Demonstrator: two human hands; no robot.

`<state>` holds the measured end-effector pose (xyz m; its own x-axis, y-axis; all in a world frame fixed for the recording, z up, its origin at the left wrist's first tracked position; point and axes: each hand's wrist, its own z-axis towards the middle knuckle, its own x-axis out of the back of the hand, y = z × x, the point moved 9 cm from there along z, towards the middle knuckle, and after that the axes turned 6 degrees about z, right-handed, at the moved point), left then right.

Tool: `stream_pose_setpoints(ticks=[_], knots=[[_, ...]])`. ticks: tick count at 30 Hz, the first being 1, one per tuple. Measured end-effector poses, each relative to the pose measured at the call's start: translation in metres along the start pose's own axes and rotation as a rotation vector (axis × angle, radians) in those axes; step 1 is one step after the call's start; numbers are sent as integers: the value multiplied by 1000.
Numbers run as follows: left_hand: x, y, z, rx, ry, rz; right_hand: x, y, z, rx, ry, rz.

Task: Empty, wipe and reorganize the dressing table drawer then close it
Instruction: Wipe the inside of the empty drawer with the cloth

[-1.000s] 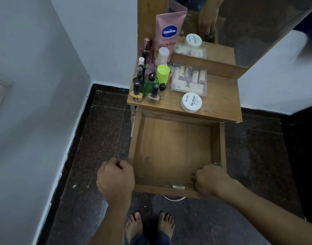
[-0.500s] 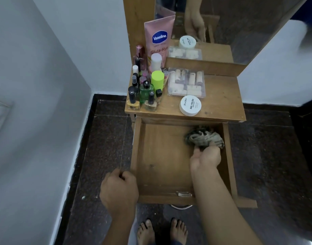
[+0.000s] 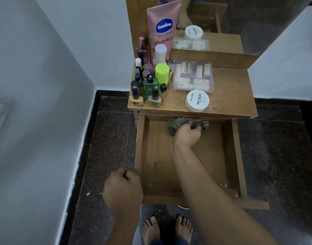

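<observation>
Leftward along the back wall has slid the cloth [image 3: 173, 127], now at 12 o'clock in the drawer [image 3: 157, 165], bunched in the right grip [image 3: 188, 134]; left grip [image 3: 123, 184] curls at 8 o'clock, hold unclear; best press flat, sweep corners forward.

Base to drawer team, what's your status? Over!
Status: right hand grips cloth, back of drawer. The left hand grips its front-left corner. Drawer open, otherwise empty; nothing blocking.

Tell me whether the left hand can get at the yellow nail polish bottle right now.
Probably yes. The left hand, curled at the drawer's front left corner, has open space up to the yellow nail polish bottle at the tabletop's front left edge.
</observation>
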<state>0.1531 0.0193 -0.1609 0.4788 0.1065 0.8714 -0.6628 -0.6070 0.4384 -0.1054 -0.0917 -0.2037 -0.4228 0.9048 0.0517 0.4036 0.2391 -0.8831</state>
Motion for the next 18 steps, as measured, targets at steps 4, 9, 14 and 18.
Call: stream_pose_setpoints(ticks=[4,9,14,18], knots=[[1,-1,0,12,1,-6,-37,25,-45,-125,-294,-70],[0,-1,-1,8,17,-27,-58,32,-67,10,-588,-422],[2,3,-3,-24,27,-29,-72,37,-74,218,-989,-860],[1,1,-4,10,18,-34,-82,31,-73,292,-1160,-1072]])
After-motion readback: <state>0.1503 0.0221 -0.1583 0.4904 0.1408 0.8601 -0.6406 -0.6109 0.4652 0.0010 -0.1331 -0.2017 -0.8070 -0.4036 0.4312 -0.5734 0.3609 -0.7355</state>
